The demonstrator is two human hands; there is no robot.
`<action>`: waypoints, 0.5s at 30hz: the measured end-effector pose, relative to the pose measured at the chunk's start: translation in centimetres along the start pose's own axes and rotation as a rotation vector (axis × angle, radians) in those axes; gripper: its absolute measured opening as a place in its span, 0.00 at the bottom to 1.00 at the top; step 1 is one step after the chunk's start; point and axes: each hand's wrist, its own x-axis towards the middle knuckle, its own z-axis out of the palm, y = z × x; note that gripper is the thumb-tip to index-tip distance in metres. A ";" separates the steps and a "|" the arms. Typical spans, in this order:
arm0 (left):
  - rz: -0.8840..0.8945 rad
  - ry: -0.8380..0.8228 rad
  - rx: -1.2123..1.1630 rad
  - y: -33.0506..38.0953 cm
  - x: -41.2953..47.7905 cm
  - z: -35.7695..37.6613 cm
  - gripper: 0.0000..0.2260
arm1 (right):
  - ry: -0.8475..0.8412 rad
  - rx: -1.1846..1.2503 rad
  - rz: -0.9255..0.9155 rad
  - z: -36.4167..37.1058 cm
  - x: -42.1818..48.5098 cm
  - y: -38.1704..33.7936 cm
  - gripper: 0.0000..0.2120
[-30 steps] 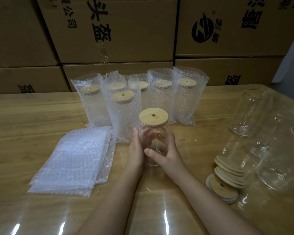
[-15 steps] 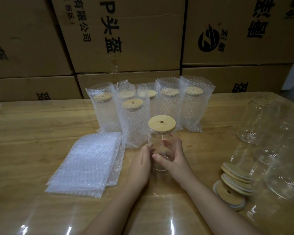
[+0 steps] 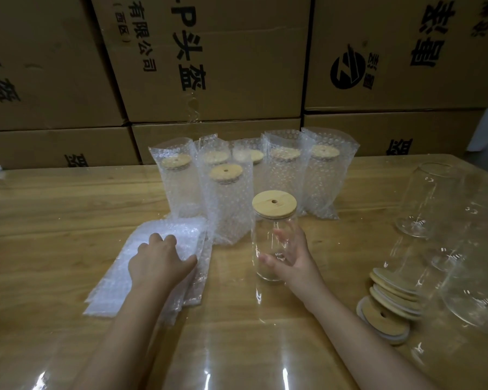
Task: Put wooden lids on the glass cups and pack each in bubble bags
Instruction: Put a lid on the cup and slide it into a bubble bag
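A clear glass cup point(image 3: 268, 235) with a round wooden lid point(image 3: 274, 203) stands upright at the table's middle. My right hand point(image 3: 289, 257) grips its lower half from the right. My left hand point(image 3: 159, 260) rests on top of a flat stack of bubble bags point(image 3: 119, 285) to the cup's left, its fingers bent on the top bag. Several lidded cups in bubble bags point(image 3: 228, 198) stand behind.
Bare glass cups point(image 3: 426, 204) stand at the right, with a spilled stack of wooden lids point(image 3: 389, 305) in front of them. Stacked cardboard boxes point(image 3: 223, 57) wall off the far edge of the wooden table point(image 3: 54, 209).
My left hand let go of the lidded cup and moved left onto the stack of bubble bags. My right hand still holds the cup.
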 end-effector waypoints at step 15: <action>0.062 -0.017 -0.038 -0.2 -0.6 -0.7 0.11 | 0.086 0.080 -0.032 0.1 -1.1 -1.4 0.44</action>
